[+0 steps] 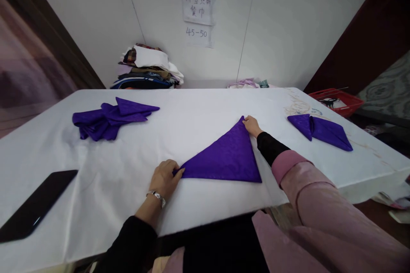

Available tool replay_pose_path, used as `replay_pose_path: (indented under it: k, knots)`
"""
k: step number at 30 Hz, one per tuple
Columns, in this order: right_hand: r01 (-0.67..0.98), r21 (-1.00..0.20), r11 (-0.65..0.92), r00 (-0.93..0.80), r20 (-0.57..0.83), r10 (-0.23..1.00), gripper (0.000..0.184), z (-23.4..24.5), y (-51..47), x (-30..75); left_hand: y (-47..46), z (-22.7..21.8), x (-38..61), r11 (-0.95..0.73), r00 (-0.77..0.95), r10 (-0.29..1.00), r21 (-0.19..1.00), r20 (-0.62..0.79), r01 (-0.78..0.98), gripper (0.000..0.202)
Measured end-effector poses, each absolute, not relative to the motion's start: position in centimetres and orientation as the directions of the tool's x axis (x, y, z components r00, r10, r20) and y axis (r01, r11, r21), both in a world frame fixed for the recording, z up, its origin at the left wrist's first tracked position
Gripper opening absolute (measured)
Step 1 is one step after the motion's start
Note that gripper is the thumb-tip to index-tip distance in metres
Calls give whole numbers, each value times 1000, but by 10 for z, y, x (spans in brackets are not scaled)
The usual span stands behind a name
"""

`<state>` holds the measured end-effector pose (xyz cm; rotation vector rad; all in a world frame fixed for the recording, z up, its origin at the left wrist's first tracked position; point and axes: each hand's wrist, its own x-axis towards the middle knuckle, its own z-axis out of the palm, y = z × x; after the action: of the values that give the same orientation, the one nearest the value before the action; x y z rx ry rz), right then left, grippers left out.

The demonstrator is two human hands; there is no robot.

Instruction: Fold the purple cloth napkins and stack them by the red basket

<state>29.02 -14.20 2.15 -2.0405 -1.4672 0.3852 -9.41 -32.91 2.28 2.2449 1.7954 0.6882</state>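
Left hand (165, 177), right hand (252, 126) grip napkin (224, 160) corners — red basket (350, 106) holds dark tangle (329, 102).

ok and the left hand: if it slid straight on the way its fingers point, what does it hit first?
The folded purple napkin. The left hand points right along the white tablecloth, and its fingertips are already on the triangle's near-left corner. Nothing lies between them.
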Motion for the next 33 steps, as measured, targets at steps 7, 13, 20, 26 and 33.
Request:
replay_pose_path:
  k: [7, 13, 20, 26, 33]
  knots:
    - [566, -816, -120, 344, 101, 934, 6, 33, -146, 289, -333, 21, -93, -90, 26, 993, 600, 115, 795, 17]
    - [335, -933, -128, 323, -14, 946, 5, 44, -151, 288, -331, 12, -98, -113, 35, 991, 670, 130, 734, 33]
    - [187, -977, -100, 271, -47, 962, 14, 76, -156, 286, -331, 16, -100, -167, 114, 986, 638, 123, 752, 38]
    - [137, -988, 72, 184, 97, 978, 16, 129, -161, 289, -310, 36, -98, -210, 276, 961, 560, -34, 801, 39]
    - [229, -815, 533, 113, 566, 817, 29, 215, -181, 318, -227, 88, -78, -281, 194, 933, 279, 302, 918, 28]
